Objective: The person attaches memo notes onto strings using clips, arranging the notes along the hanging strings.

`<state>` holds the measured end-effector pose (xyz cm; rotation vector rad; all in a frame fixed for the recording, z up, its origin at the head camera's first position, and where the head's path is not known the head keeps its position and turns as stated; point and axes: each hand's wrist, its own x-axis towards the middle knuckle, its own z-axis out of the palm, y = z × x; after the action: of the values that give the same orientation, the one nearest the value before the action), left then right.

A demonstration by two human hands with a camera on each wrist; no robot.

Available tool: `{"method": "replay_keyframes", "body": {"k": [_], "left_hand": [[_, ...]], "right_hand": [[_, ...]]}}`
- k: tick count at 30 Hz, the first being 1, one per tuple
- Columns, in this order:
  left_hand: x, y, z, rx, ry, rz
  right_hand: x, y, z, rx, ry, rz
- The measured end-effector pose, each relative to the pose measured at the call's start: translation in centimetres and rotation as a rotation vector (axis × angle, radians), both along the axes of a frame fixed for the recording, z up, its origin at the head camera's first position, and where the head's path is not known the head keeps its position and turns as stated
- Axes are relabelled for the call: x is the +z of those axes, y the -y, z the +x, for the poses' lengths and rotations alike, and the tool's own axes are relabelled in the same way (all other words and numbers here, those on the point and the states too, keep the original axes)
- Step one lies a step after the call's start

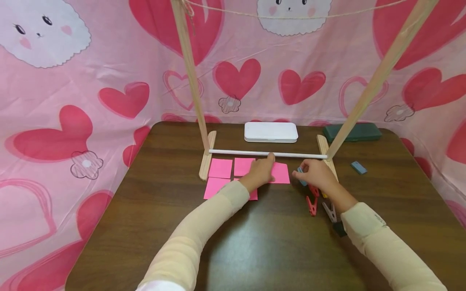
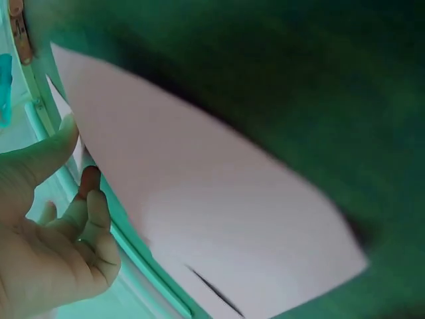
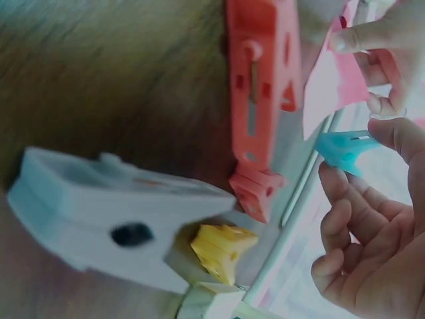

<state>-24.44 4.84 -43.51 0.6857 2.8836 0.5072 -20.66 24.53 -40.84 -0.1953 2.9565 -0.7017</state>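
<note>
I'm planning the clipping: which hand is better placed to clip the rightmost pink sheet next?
Probably the right hand: it pinches a blue clip beside the rightmost pink sheet, while the left hand holds that sheet.

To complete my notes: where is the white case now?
In the head view, the white case lies at the far edge of the table, behind the white rod, left of the green case.

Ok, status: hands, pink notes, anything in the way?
Left hand holds one pink note. Right hand pinches blue clothespin, not yet attached. Nothing visibly blocking.
</note>
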Motion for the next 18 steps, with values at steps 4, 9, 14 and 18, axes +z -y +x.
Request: {"method": "replay_keyframes", "body": {"k": [4, 9, 14, 18], "left_hand": [[0.0, 0.2, 0.5, -0.003, 0.014, 0.112], [0.2, 0.3, 1.2, -0.030, 0.008, 0.183], [0.3, 0.0, 1.3, -0.025, -0.023, 0.272], [0.8, 0.1, 1.1, 0.019, -0.001, 0.405]], "right_hand": [[0.3, -0.1, 0.1, 0.036, 0.016, -0.059], [0.7, -0.2, 0.3, 0.138, 0.019, -0.100], [1.5, -0.2, 0.7, 0.215, -0.027, -0.146], [2.5, -0.2, 1.0, 0.206, -0.069, -0.163]]}}
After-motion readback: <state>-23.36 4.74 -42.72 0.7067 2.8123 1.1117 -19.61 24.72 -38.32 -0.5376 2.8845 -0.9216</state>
